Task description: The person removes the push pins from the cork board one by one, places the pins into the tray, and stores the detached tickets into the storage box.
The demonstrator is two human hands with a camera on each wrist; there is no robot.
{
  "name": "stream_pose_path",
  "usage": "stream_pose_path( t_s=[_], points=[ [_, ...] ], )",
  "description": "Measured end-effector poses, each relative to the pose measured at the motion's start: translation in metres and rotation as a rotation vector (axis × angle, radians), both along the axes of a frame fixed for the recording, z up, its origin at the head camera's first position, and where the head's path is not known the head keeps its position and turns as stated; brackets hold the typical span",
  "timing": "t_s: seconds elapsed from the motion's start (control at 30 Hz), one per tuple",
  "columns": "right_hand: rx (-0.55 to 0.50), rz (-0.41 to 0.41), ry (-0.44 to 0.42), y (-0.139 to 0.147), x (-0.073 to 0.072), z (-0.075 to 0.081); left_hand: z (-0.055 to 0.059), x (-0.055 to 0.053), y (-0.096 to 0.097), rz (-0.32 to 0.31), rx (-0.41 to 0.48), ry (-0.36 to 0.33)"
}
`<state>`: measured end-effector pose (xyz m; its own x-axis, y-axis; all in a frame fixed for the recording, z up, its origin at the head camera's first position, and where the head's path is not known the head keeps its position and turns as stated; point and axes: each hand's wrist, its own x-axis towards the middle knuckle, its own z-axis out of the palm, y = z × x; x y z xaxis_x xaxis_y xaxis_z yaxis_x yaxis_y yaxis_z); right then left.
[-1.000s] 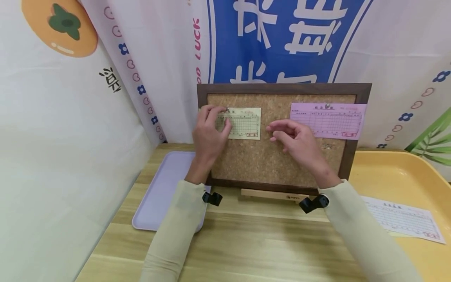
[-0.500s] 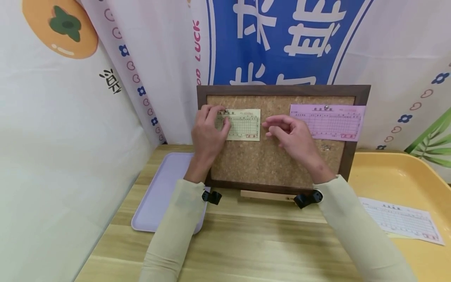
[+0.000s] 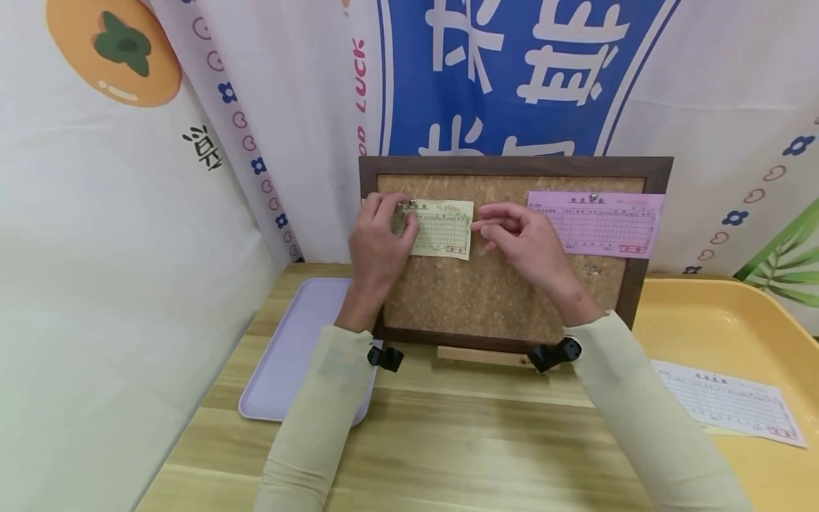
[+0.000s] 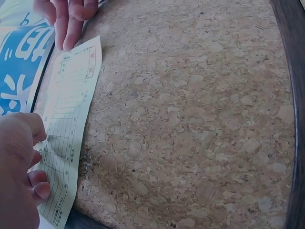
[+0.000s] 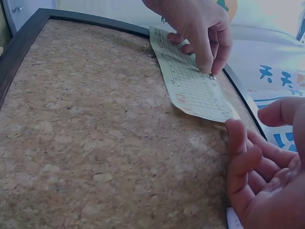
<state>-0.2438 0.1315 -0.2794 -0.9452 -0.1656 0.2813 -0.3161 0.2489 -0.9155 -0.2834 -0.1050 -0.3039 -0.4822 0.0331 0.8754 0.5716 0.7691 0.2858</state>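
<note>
A framed corkboard stands on the table, holding a pale green paper slip at upper left. A small shiny pin sits at the slip's top edge. My left hand has its index fingertip right at that pin; in the head view the thumb stands apart below, over the slip. Loosely bent, my right hand is at the slip's right edge. In the right wrist view a right fingertip meets the slip's corner, with the thumb spread away. A pink slip hangs pinned at upper right.
A lilac tray lies left of the board. On the right, a yellow tray holds a white printed slip. Behind the board hangs a printed cloth. A small wooden ledge shows under the frame.
My right hand has moved left to the green slip's right edge, and the slip's right end has tilted slightly downward. My left hand stays at the pin.
</note>
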Motion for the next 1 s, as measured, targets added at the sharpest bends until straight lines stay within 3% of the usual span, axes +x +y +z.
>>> stream_pose_path(
  t_s=[0.13, 0.43, 1.0],
  points=[
    [0.076, -0.007, 0.004, -0.003, -0.003, 0.003, 0.001, -0.001, 0.000, -0.004, 0.004, 0.002],
    [0.297, -0.049, 0.134, -0.010, -0.001, 0.002, 0.002, -0.002, 0.002, -0.025, 0.040, -0.006],
    [0.292, 0.015, 0.121, -0.018, 0.003, -0.002, 0.004, -0.002, 0.010, 0.005, 0.099, 0.030]
  ],
)
